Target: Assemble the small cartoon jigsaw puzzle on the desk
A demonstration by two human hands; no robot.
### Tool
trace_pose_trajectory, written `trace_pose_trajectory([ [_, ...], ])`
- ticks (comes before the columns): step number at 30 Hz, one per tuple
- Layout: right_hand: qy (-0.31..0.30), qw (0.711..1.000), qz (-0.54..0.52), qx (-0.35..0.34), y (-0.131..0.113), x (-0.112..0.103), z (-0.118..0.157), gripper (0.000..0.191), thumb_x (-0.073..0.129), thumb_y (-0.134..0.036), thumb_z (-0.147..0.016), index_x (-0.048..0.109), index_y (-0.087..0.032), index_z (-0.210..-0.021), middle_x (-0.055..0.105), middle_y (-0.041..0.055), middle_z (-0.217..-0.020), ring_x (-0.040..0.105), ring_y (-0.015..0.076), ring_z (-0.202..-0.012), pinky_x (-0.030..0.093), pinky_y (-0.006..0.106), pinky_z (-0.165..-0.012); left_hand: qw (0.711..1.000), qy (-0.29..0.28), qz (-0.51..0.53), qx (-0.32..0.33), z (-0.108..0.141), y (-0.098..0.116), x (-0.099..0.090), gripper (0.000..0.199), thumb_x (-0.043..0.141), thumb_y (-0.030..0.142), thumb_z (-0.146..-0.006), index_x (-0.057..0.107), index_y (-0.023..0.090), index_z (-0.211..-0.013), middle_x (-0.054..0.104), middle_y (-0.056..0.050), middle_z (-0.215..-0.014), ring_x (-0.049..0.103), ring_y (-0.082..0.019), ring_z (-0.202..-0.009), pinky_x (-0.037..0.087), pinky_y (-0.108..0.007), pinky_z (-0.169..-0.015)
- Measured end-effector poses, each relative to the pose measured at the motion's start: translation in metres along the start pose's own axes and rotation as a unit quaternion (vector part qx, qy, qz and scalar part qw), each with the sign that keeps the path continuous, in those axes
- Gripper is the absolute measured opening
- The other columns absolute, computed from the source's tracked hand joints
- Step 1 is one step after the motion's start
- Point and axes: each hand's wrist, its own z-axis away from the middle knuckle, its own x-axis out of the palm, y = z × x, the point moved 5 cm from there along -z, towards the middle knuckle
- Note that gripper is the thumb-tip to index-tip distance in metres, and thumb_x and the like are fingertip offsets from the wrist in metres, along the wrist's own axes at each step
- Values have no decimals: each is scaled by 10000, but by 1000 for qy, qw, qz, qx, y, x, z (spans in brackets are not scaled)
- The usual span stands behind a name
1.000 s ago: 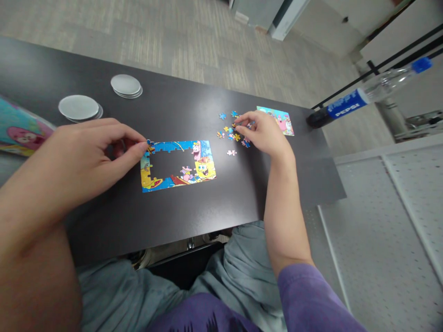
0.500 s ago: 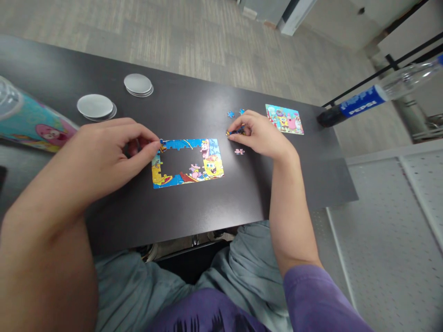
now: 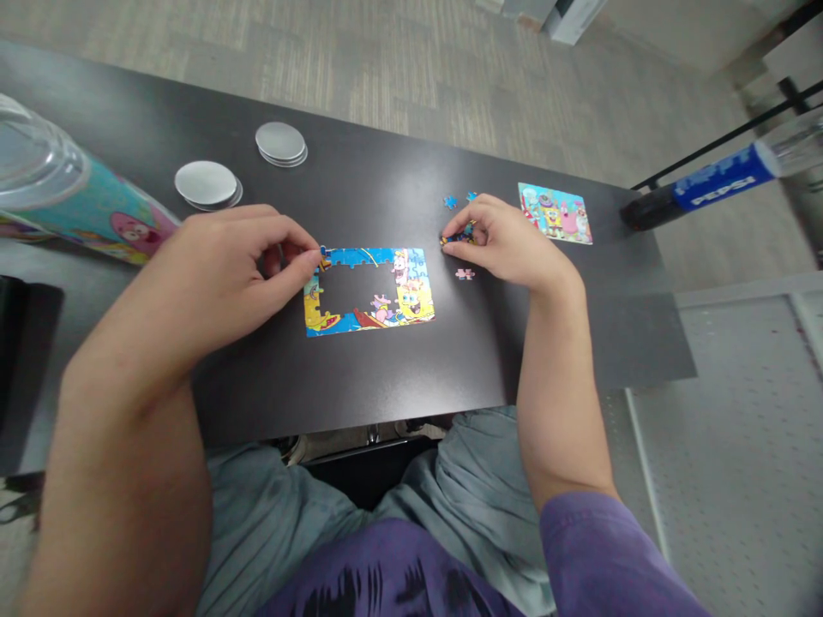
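A jigsaw puzzle (image 3: 415, 300) lies flat on the dark table, its border joined around an open middle. My left hand (image 3: 257, 266) is at its upper left corner, thumb and forefinger closed on a small blue-and-brown puzzle piece (image 3: 325, 256). To the right of the puzzle, my right hand (image 3: 501, 244) pinches another puzzle piece (image 3: 444, 242) at the fingertips; its picture is too small to read. More dark loose pieces show beneath that hand, partly hidden. Two blue pieces (image 3: 450, 202) lie beyond it, and a pink piece (image 3: 465, 274) lies nearer me.
A picture card (image 3: 556, 214) lies to the right, near a Pepsi bottle (image 3: 713, 182). Two stacks of white discs (image 3: 206, 182) sit at the back left. A large printed tube (image 3: 122, 210) with a clear top lies at the far left, above a black object (image 3: 26, 368).
The view has shifted, so everything appears further right and slightly higher. Both hands keep nearly the same places and pinches relative to the puzzle and loose pieces.
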Motion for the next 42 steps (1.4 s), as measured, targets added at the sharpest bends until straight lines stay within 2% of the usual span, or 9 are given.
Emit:
trace_pose_trajectory([
  [3,-10,1000,11,5,-2,1,0,116,966,-288,-998,863,-301,-1050,794,81,-1123,711,313,-1013,615,592,-1089,1000,2,0,4,0,0,1,413,576,561,-1097,847,249,-1073,793,-64,-960,697,-273,-798,482,-443,-781],
  [6,-24,999,19,17,-7,1,1,201,1022,-283,-969,834,-327,-1023,743,41,-956,733,330,-981,623,597,-1089,1000,7,-1,5,1,-2,2,391,589,566,-1094,847,274,-1071,786,-60,-949,690,-275,-795,480,-451,-790],
  [11,-50,996,-21,75,-10,5,6,270,1042,-337,-986,783,-328,-1062,728,-18,-777,732,280,-808,601,496,-850,1000,9,-3,4,3,-3,3,441,516,626,-1123,819,309,-1080,783,-61,-997,682,-278,-823,475,-471,-810],
  [14,-59,994,-54,77,-10,8,7,295,1041,-372,-991,765,-324,-1085,746,-32,-765,717,247,-722,573,452,-759,1000,7,-1,9,3,-4,3,413,521,593,-1137,811,303,-1086,775,-48,-981,661,-258,-807,465,-464,-793],
  [20,-56,980,-189,21,-25,12,3,292,1046,-480,-1034,871,-293,-1174,794,5,-921,685,202,-746,580,368,-649,999,25,16,39,2,-9,5,389,617,546,-1139,871,254,-1098,788,-46,-950,654,-222,-774,457,-437,-736],
  [26,-87,967,-239,-16,-75,30,3,235,1046,-481,-1088,922,-283,-1117,864,48,-970,759,248,-911,634,385,-785,999,5,26,27,4,-2,3,366,608,490,-1185,866,235,-1131,800,-49,-1013,659,-217,-828,509,-414,-800],
  [30,-114,961,-250,-38,-102,40,7,98,972,-384,-1159,939,-294,-1143,891,42,-1013,779,251,-932,618,414,-829,1000,-7,26,3,5,-1,3,359,603,475,-1199,874,243,-1156,820,-50,-1081,699,-238,-896,556,-392,-868],
  [37,-130,972,-193,-44,-107,53,0,41,911,-295,-1139,938,-320,-1160,946,34,-1085,823,287,-988,714,497,-986,998,-11,64,11,4,-5,7,370,677,612,-1158,865,298,-1098,830,-73,-1059,755,-319,-951,573,-470,-902],
  [42,-157,975,-148,-57,-110,62,-3,110,921,-225,-1061,922,-321,-1115,933,25,-1087,841,280,-984,711,456,-942,998,-21,63,20,3,-4,7,360,680,609,-1140,863,304,-1082,842,-87,-1057,786,-349,-986,616,-514,-960],
])
